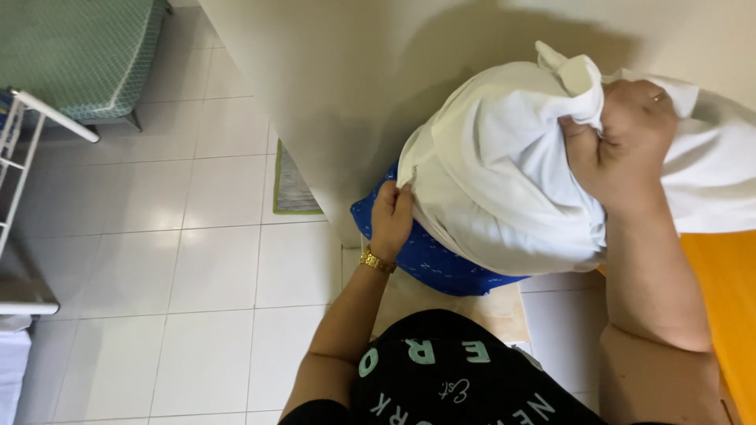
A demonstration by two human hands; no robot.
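Observation:
A blue patterned pillow (429, 256) is partly inside a white pillowcase (496, 169), held up against a cream wall. My left hand (391, 216) grips the lower edge of the white pillowcase where it meets the blue pillow; a gold bracelet is on that wrist. At the upper right, my right hand (622, 145) is closed on a bunch of the white fabric at the top of the pillowcase. More white cloth (713, 181) trails off to the right behind my right arm.
A cream wall (331, 86) stands just ahead. White floor tiles (197, 260) spread to the left, with a small green-edged mat (293, 187). A bed with a green mattress (75, 51) and a white metal rack (20, 157) are at far left. An orange surface (728, 307) lies at right.

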